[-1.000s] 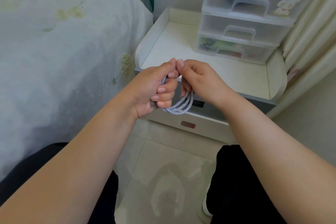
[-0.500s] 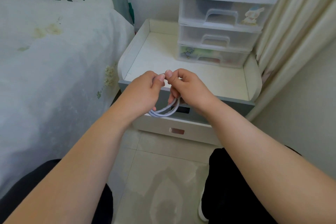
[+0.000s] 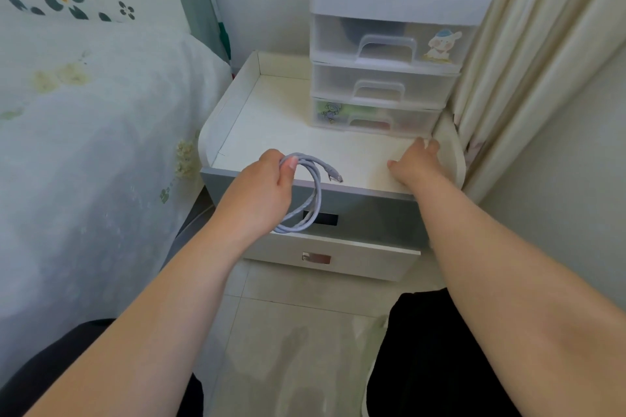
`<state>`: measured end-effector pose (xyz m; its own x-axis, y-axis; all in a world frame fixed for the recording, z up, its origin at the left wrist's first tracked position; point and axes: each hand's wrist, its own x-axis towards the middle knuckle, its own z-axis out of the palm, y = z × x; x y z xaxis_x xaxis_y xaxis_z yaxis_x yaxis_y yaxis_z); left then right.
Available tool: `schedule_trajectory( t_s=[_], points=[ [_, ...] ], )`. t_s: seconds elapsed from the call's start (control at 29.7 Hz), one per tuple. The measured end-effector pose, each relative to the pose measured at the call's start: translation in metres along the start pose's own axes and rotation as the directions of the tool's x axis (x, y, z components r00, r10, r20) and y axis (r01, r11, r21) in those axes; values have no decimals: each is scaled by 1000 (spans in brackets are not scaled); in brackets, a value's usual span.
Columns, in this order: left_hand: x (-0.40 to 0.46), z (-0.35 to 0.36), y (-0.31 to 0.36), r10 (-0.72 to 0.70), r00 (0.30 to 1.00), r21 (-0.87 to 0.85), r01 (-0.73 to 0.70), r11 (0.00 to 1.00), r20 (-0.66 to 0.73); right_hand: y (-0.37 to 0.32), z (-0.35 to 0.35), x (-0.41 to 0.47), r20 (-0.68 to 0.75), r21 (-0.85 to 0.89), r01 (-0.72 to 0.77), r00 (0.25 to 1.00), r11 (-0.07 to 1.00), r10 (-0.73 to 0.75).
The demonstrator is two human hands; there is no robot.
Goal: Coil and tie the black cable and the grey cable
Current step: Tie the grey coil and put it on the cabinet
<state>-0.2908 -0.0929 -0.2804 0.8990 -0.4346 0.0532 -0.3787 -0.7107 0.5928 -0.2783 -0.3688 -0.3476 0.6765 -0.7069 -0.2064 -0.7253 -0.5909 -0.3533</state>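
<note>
My left hand (image 3: pixel 261 193) pinches the top of the grey cable (image 3: pixel 313 200), which hangs as a loose coil of a few loops in front of the bedside table's front edge. One plug end of the cable sticks out to the right over the tabletop. My right hand (image 3: pixel 415 164) is apart from the cable, fingers spread, lying on the right side of the tabletop near the raised rim. It holds nothing. No black cable is in view.
The white bedside table (image 3: pixel 271 118) has a raised rim and two drawers below. A three-drawer plastic organizer (image 3: pixel 389 71) with items on top stands at its back right. A bed (image 3: pixel 84 145) is at the left, a curtain (image 3: pixel 542 44) at the right.
My right hand let go of the cable and moved right onto the tabletop. My left hand now holds the coil alone, slightly forward. The camera tilted up.
</note>
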Motion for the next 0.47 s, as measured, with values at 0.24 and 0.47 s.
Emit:
schedule_trajectory(
  t_s=[0.24, 0.47],
  points=[
    [3, 2, -4, -12, 1000, 33, 12, 999, 29, 11, 10, 20, -84, -98, 41, 995, 994, -50],
    [7, 0, -5, -36, 999, -3, 36, 999, 6, 7, 19, 21, -139, -63, 70, 987, 996, -78]
  ],
)
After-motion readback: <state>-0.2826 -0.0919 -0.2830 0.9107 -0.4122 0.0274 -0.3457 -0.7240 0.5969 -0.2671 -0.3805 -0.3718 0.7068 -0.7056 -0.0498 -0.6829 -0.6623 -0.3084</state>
